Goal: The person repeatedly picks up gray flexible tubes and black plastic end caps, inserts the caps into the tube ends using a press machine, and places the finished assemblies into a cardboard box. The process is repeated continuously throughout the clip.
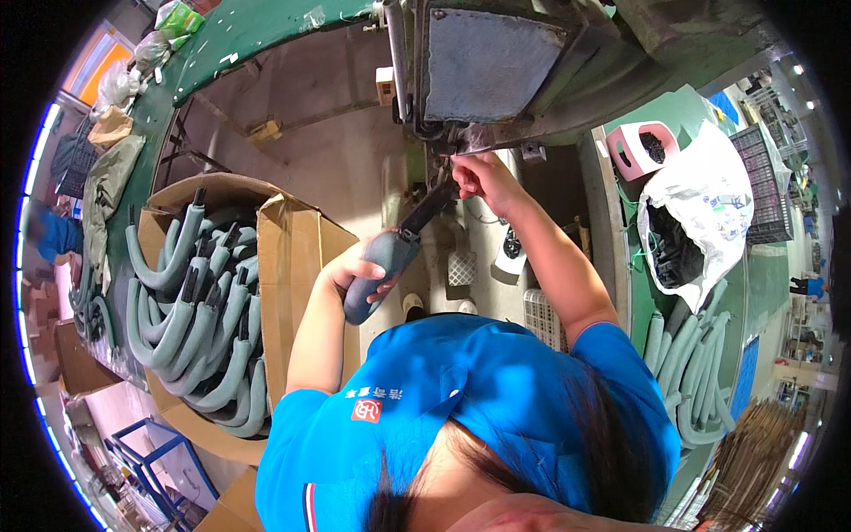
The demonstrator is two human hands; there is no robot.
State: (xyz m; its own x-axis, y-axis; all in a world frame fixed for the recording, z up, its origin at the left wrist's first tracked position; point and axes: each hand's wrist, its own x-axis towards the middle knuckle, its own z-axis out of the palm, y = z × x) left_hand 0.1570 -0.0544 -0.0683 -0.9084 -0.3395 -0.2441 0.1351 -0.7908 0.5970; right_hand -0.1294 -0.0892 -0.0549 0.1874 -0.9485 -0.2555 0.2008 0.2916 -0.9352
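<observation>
My left hand (356,270) is wrapped round a grey foam-covered tube (383,270), held at a slant below the machine. The tube's flat black end (427,211) points up and right to the machine's working head (443,151). My right hand (487,182) is beside the tip of that black end, right under the machine head, with its fingers curled in a pinch. Whatever lies between those fingers is too small or hidden to make out. A large dark green machine (576,106) with a pale grey panel (492,66) stands in front of me.
At my left, an open cardboard box (297,266) holds several bent grey foam tubes (191,310) with black ends. On the green table at the right are a pink-and-white bin (628,152), a white sack (705,204) of black parts and more foam tubes (696,377). A pedal (461,269) is below.
</observation>
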